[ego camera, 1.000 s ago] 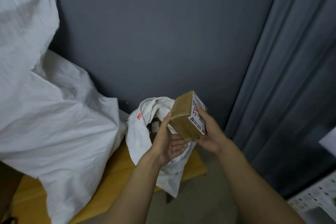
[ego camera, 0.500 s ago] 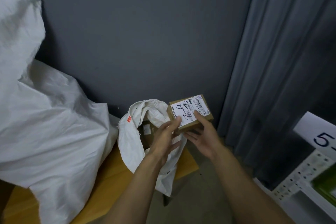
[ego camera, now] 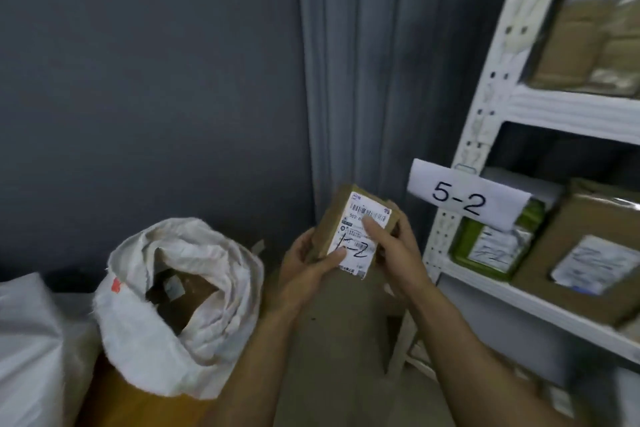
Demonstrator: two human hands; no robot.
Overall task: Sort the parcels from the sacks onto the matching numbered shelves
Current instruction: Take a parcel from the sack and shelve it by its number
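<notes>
Both hands were closed on one small cardboard parcel [ego camera: 333,218], held between them in front of the chest. The left hand [ego camera: 304,270] cupped the parcel's lower left side, fingers curled behind it and the thumb pressed on the bottom of its white label [ego camera: 363,213]. The right hand [ego camera: 401,253] gripped the right side, its fingers wrapped behind the box and its thumb laid across the middle of the label. The label faced up towards the camera, with barcodes printed near the top and a handwritten mark ending in "-2" lower down; the first figure was partly covered by the left thumb.

The parcel was in the air, between the open sack [ego camera: 221,263] on the left and the white shelf unit [ego camera: 485,107] on the right, just left of a paper sign [ego camera: 457,199] reading "5-2" fixed to the shelf post.

The sack stood on a yellowish worktop [ego camera: 114,399] with its mouth rolled down, and brown parcels [ego camera: 183,302] showed inside it. A second white sack [ego camera: 24,340] lay beside it at the far left. On the shelf behind the sign sat a green packet [ego camera: 485,246] and a cardboard box [ego camera: 588,263], both labelled. The shelf above held more brown parcels [ego camera: 588,38], blurred.
</notes>
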